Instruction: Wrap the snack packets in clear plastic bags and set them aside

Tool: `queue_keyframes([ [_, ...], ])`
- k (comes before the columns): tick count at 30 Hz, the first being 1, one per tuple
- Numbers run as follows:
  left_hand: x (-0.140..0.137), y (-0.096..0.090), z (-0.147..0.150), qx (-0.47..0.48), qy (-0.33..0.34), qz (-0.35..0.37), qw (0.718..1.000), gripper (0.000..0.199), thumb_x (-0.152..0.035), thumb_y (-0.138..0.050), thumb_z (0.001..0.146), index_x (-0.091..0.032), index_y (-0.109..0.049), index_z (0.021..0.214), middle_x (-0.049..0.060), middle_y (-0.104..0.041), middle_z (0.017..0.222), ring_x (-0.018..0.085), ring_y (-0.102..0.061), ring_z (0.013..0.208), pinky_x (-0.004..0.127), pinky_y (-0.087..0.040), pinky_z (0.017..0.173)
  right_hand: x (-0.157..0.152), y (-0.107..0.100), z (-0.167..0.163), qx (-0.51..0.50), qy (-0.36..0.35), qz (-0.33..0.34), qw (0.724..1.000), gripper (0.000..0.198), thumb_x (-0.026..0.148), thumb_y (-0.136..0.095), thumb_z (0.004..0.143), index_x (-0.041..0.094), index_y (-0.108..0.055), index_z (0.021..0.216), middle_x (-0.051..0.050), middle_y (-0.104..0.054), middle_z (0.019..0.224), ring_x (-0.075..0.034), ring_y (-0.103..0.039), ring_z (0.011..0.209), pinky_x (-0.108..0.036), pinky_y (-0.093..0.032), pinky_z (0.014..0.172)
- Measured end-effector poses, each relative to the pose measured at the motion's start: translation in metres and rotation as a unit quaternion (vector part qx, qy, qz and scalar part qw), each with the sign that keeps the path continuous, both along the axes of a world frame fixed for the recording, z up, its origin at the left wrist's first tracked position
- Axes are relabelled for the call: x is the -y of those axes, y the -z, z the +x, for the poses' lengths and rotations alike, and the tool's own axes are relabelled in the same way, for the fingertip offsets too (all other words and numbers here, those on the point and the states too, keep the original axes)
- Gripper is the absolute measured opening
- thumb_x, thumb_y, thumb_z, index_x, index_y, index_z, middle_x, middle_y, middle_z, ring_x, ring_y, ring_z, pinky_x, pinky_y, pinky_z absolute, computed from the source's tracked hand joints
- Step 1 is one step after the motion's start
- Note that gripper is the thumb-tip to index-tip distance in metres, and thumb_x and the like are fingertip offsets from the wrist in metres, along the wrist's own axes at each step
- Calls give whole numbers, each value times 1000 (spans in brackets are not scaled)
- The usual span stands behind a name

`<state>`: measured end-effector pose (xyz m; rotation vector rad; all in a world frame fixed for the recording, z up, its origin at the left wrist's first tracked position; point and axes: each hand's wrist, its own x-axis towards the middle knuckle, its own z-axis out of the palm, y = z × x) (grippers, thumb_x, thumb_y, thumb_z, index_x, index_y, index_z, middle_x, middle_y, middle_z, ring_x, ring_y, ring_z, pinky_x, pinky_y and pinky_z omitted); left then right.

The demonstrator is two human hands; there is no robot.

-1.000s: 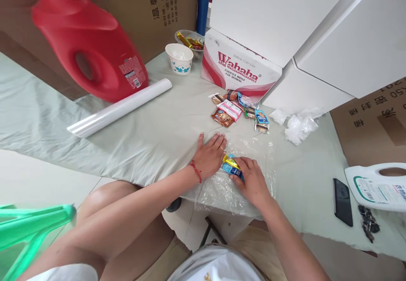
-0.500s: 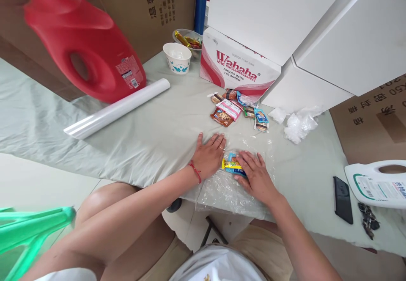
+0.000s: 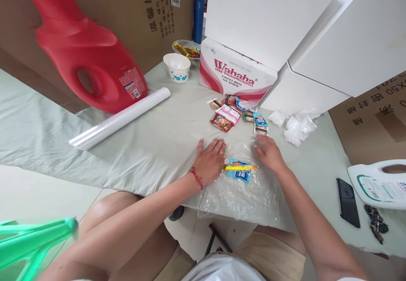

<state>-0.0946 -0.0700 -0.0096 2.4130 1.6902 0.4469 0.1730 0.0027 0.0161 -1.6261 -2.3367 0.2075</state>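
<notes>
From my seat I see my left hand (image 3: 211, 162) palm down near the middle of the tabletop's (image 3: 152, 141) near edge, thumb apart from fingers, at the left of a clear sheet (image 3: 241, 202). On that sheet a yellow stick (image 3: 241, 168) lies across a blue packet (image 3: 240, 177), its left end just beside that hand. My right hand (image 3: 270, 154) reaches past the packet, its grip apart, fingertips by the snack pile (image 3: 228, 117); whether they touch it I can't tell. The pile lies in front of the carton (image 3: 234, 75), toward the far edge, with crumpled plastic (image 3: 300, 128) to its right. Near the tabletop's right end I have the phone (image 3: 348, 202), keys (image 3: 376, 224) and white bottle (image 3: 380, 188).
</notes>
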Motion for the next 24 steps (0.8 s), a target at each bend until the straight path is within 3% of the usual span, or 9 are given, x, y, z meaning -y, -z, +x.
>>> queue_keyframes([
  [3,0,-1,0,11,-11,4,1000,50,-27,-29,107,-17,-53,150,14,-45,162,31,-42,150,70,-18,124,-21,0,-16,46,-30,-70,996,48,33,-60,92,14,-63,136,-17,-70,118,-34,-55,118,-45,-44,101],
  [6,0,0,0,29,-27,24,999,49,-25,-30,106,-14,-55,146,16,-45,163,31,-41,151,66,-24,123,-31,-9,-27,54,-35,-118,991,25,30,-66,89,17,-76,107,-9,-69,83,-29,-58,98,-37,-45,87],
  [8,-1,1,-1,57,-46,39,997,47,-24,-34,105,-11,-57,143,18,-44,163,33,-41,150,60,-31,121,-31,-18,-28,31,-55,-116,991,16,30,-66,89,19,-77,92,-6,-65,75,-25,-58,91,-33,-44,82],
  [12,-5,5,-3,162,-89,80,979,50,-25,-48,97,-9,-51,144,23,-43,160,35,-40,149,54,-36,119,-13,-40,-24,-64,-146,-54,986,15,31,-63,94,20,-75,93,-6,-63,89,-22,-59,91,-33,-46,82],
  [16,-10,5,-7,265,-54,68,960,83,-21,-60,80,-14,-30,157,20,-45,157,34,-43,145,53,-36,119,26,-53,-19,-55,-209,-22,976,18,28,-55,101,21,-71,100,-8,-64,106,-19,-61,89,-30,-47,76],
  [20,-14,-2,-13,309,-41,-12,950,101,-18,-64,71,-16,-19,162,16,-57,141,27,-62,109,49,-45,104,61,-47,-13,9,-246,48,968,22,24,-49,105,23,-71,104,-7,-69,102,-18,-60,84,-31,-45,73],
  [22,-15,-6,-19,311,-26,-36,949,91,-16,-62,73,-18,-32,158,10,-67,121,23,-61,95,45,-46,95,76,-37,-8,19,-249,79,965,23,22,-48,105,24,-71,108,-7,-70,100,-18,-60,82,-31,-44,72],
  [24,-13,-9,-28,284,28,-41,958,63,-10,-57,74,-20,-61,135,4,-69,97,22,-59,90,42,-45,89,89,-26,-3,15,-240,88,967,25,20,-47,105,24,-71,113,-7,-70,103,-18,-61,83,-31,-45,71],
])
